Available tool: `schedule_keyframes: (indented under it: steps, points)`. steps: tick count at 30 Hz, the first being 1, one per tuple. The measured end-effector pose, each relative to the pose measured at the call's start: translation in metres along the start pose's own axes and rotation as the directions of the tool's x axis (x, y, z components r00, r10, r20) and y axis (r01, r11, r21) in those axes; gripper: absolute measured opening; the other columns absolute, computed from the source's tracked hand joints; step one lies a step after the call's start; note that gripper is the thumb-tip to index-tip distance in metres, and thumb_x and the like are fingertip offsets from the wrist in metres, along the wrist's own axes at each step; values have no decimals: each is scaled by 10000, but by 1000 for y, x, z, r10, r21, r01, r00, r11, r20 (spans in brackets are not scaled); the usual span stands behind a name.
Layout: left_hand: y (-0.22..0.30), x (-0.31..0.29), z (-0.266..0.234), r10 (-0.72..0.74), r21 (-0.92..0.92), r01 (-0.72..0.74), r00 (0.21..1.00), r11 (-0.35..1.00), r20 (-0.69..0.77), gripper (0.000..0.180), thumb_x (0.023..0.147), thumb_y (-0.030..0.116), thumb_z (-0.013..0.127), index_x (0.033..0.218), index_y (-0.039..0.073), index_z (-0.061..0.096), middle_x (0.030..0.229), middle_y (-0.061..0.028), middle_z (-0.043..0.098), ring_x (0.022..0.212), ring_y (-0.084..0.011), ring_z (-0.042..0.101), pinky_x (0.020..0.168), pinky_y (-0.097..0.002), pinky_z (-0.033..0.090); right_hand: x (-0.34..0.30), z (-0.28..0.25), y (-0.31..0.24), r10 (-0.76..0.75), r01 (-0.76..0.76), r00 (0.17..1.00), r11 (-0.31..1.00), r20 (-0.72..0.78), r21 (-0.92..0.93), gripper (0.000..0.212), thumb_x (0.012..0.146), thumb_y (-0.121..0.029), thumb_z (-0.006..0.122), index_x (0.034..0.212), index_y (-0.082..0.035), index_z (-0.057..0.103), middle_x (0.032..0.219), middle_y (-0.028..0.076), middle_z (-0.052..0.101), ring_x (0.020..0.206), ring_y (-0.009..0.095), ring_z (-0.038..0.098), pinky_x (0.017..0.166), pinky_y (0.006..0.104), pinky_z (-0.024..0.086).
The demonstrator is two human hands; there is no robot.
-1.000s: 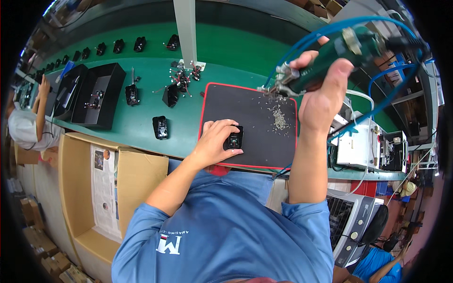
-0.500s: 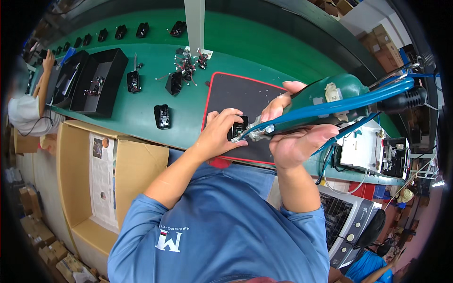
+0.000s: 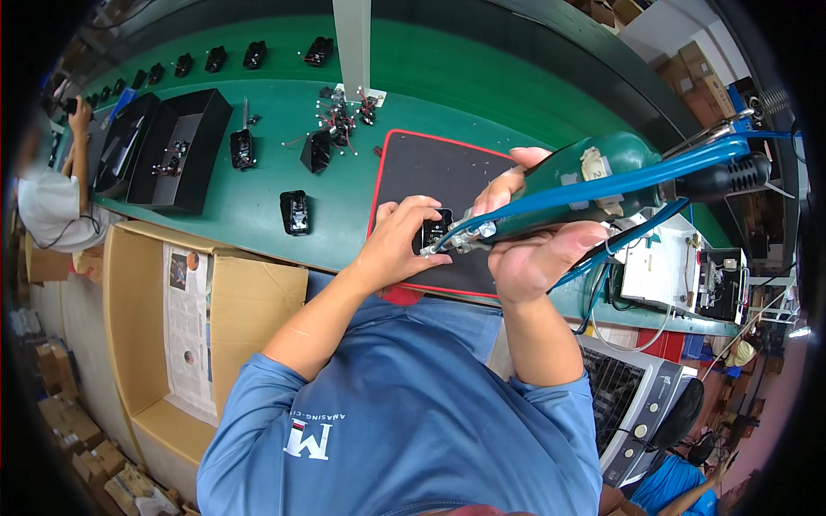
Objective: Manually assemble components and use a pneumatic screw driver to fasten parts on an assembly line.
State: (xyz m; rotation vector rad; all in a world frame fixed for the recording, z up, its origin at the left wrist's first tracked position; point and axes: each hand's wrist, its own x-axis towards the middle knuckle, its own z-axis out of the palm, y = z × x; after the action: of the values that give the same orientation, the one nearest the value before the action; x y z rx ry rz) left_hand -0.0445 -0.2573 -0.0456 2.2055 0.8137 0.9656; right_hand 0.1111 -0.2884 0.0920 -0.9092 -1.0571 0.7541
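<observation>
My left hand (image 3: 397, 240) is closed around the near and left sides of a small black plastic housing (image 3: 436, 227), pressing it to a dark mat (image 3: 469, 168) with a red border. Fingers of my right hand (image 3: 527, 262) wrap round a green power screwdriver (image 3: 572, 176) fitted with blue air hoses (image 3: 619, 191). The tool lies tilted, its metal nose pointing down and left at the housing. Whether its tip touches a screw cannot be made out. Part of the right palm is hidden behind the tool body.
Black housings (image 3: 295, 212) and a cluster of small wired parts (image 3: 338, 125) lie on the green bench. A black tray (image 3: 194, 150) stands at left, a cardboard box (image 3: 206, 318) before it. A post (image 3: 354, 52) rises behind the mat; a white machine (image 3: 658, 262) stands right. A co-worker (image 3: 56, 185) sits far left.
The screwdriver and my right hand have shifted slightly left. My left hand keeps hold of the housing in nearly the same place. The co-worker's hand has moved slightly.
</observation>
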Motion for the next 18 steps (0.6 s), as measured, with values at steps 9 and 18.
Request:
schedule_keyframes:
  steps: [9, 18]
  points:
    - [0, 2, 0, -8, -6, 8, 1000, 1000, -2, 737, 659, 359, 955, 1243, 114, 579, 1341, -93, 614, 1209, -286, 602, 975, -416, 381, -1, -1, 3, 12, -12, 1000, 1000, -2, 0, 1114, 823, -960, 379, 1273, 47, 539, 752, 83, 620, 628, 155, 608, 592, 281, 531]
    - [-3, -1, 2, 6, 9, -6, 1000, 1000, -9, 734, 655, 361, 958, 1234, 114, 581, 1348, -94, 615, 1187, -291, 609, 960, -409, 384, -2, -6, 5, -12, 9, 999, 995, 30, 101, 1064, 846, -878, 514, 1237, 109, 575, 814, 70, 680, 761, 129, 641, 664, 265, 542]
